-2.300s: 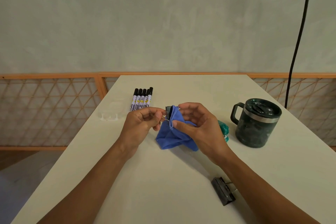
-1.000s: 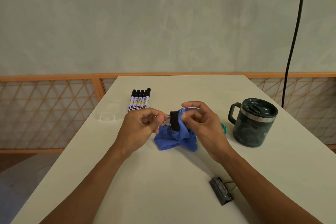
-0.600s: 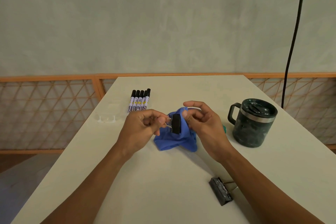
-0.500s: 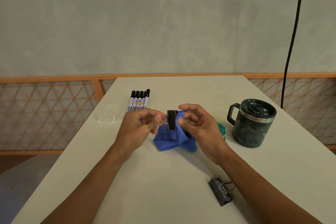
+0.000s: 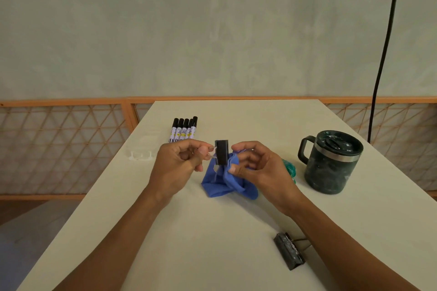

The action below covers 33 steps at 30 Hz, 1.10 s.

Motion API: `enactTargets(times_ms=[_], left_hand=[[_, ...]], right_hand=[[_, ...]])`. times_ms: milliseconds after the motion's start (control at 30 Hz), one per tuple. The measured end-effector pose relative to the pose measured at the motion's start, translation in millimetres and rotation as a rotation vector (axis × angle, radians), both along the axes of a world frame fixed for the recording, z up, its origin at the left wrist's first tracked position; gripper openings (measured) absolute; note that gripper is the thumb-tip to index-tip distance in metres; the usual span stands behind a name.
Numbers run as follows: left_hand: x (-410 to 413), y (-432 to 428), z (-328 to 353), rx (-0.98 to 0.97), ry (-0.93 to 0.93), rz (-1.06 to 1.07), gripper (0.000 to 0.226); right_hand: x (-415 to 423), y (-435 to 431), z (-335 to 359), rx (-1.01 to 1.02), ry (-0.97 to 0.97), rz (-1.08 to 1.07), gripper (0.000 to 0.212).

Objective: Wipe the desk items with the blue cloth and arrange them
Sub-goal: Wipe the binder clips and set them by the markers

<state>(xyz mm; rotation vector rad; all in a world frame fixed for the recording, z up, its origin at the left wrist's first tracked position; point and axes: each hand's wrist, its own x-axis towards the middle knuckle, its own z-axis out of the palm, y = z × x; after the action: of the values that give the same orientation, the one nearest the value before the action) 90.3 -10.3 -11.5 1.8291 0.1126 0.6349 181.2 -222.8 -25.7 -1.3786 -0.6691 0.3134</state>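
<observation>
Nearest: a scuffed black metal binder clip point(image 5: 289, 254) lies flat on the pale cream worktop point(image 5: 201, 243). It is nearer than and right of the bunched blue cloth point(image 5: 227, 183), well apart from it, just beside the right forearm.

Left hand point(image 5: 176, 168), just left of the cloth, is clenched in a pinch on the silver wire handles of a second black binder clip point(image 5: 221, 151). That clip is held upright in the air over the cloth's top edge.

Right hand point(image 5: 257, 168) grips the cloth from the right, fingers curled, thumb pressing a fold near the clip's lower end. The cloth's lower folds hang down onto the worktop; whether the cloth touches the clip, cannot tell.

Right of the cloth, mostly hidden behind the right hand, is a teal crinkly object point(image 5: 289, 169); cannot tell what it is. Further right stands a dark green lidded mug with steel band point(image 5: 331, 163), handle pointing left.

Left of the cloth at the worktop edge is a small clear plastic piece point(image 5: 139, 155). Beyond the cloth to the left, five black-capped white markers point(image 5: 183, 130) lie side by side.

Behind: an orange lattice railing point(image 5: 59, 144), a black cable point(image 5: 383, 54) hanging at right, and a grey-green wall point(image 5: 189, 30).
</observation>
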Motion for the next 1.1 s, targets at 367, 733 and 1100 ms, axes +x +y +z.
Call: enactTargets(times_ms=[367, 733, 1100], left_hand=[[0.9, -1.5, -2.6, 0.085, -0.021, 0.067, 0.009], [0.4, -10.5, -4.7, 0.168, -0.007, -0.026, 0.010], [-1.7, -9.4, 3.9, -0.235, 0.110, -0.088, 0.021]], right_hand=[[-3.0, -0.1, 6.5, 0.009, -0.036, -0.120, 0.041], [1.6, -6.0, 2.2, -0.058, -0.169, -0.183, 0.042], [3.1, -6.1, -4.3, -0.040, -0.225, -0.217, 0.038]])
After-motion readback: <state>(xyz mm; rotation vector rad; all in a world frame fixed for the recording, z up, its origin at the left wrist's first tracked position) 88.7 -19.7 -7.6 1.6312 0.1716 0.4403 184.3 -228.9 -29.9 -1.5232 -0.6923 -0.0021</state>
